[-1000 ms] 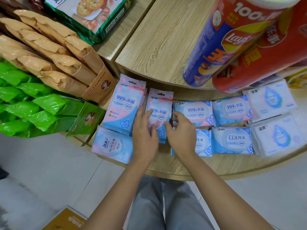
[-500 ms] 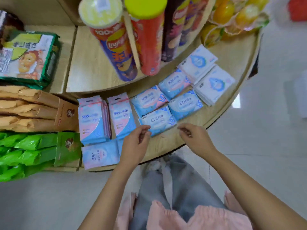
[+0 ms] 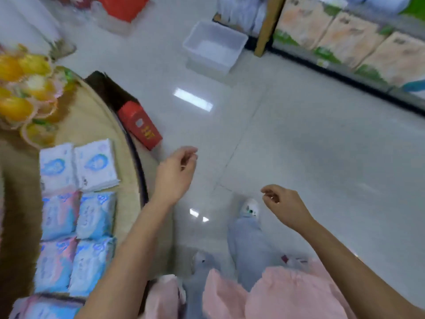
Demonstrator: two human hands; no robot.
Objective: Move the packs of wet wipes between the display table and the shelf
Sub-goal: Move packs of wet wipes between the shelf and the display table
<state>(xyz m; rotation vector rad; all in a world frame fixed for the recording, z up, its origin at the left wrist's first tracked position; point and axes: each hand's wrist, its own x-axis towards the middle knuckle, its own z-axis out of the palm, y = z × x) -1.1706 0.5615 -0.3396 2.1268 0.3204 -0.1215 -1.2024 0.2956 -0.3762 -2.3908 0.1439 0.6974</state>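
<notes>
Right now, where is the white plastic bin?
Head view, top centre: the white plastic bin sits on the floor, just left of the wooden post that ends the shelf.

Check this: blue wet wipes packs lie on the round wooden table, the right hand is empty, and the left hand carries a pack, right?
No: the head view shows the left hand empty. The right hand is empty, and the blue wet wipes packs lie on the round wooden table.
</notes>
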